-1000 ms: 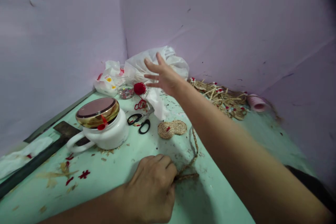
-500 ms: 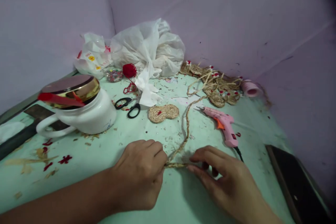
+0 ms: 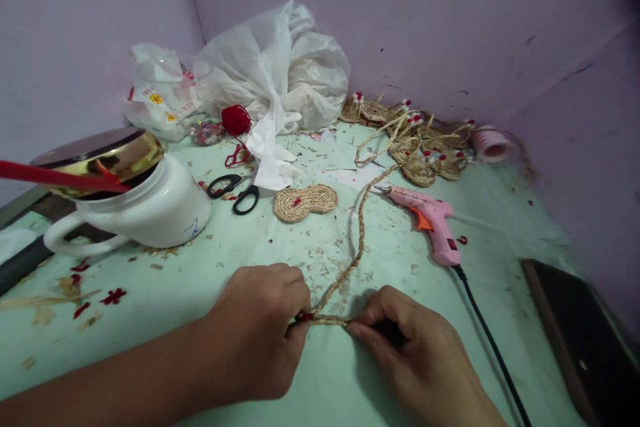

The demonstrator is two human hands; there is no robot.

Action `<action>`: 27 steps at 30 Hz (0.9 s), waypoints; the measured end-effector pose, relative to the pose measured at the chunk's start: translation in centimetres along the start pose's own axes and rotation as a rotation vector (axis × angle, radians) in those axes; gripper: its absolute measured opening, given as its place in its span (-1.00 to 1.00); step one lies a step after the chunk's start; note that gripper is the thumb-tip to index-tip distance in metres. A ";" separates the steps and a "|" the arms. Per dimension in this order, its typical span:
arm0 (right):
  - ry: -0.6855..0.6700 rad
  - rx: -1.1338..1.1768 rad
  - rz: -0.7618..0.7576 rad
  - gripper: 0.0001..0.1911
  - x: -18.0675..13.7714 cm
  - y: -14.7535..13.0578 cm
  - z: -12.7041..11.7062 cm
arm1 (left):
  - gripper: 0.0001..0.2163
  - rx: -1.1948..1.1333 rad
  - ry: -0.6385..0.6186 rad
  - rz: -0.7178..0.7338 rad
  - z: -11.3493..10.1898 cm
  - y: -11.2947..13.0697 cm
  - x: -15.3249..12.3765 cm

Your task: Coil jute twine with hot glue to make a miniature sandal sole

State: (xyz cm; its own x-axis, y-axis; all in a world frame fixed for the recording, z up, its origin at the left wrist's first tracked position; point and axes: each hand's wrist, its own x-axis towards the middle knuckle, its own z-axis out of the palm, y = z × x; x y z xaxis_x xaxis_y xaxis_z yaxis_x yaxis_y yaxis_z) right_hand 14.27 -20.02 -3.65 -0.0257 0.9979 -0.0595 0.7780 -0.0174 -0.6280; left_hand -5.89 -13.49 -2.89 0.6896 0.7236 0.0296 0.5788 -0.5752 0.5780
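Observation:
A thin braided straw rope [image 3: 361, 233] runs from the back of the table down to my hands. My left hand [image 3: 265, 330] is closed on it, with a small red bit showing by the thumb. Between finger and thumb, my right hand [image 3: 410, 343] pinches the folded end of the rope, leaving a short doubled stretch between the hands. Beyond them lies a flat coiled straw piece [image 3: 320, 200], shaped like a figure eight, with a red mark on it. To its right rests a pink glue gun [image 3: 433, 223], its black cord trailing toward me.
Black-handled scissors [image 3: 246, 201] and a white mug [image 3: 173, 203] with a gold-rimmed lid are on the left. A white plastic bag [image 3: 280, 73], red yarn ball [image 3: 236, 120] and several straw pieces [image 3: 420, 163] line the back wall. A dark flat object [image 3: 580, 340] lies right.
My right fingers have closed to a pinch on the rope end. Red now shows at my left thumb. The view has shifted slightly, revealing more of the glue gun's cord.

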 end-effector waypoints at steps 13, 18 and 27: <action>-0.040 -0.201 -0.358 -0.80 1.0 -0.4 -0.6 | -0.98 0.054 -0.066 -0.022 -0.5 0.4 0.1; 0.091 -0.198 -0.296 -0.75 0.4 -0.2 0.0 | -0.97 0.077 -0.030 0.032 0.1 0.3 0.0; -0.070 -0.097 -0.394 -0.49 1.4 -0.3 -0.9 | -0.97 0.087 -0.104 -0.019 -0.6 0.7 -0.3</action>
State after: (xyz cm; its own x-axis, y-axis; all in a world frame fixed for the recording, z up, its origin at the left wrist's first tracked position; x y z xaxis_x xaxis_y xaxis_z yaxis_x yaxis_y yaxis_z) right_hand 14.54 -18.58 -2.89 -0.3733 0.9204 0.1160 0.7556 0.3742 -0.5376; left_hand -5.97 -13.90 -2.05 0.7171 0.6936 -0.0684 0.6247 -0.5961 0.5045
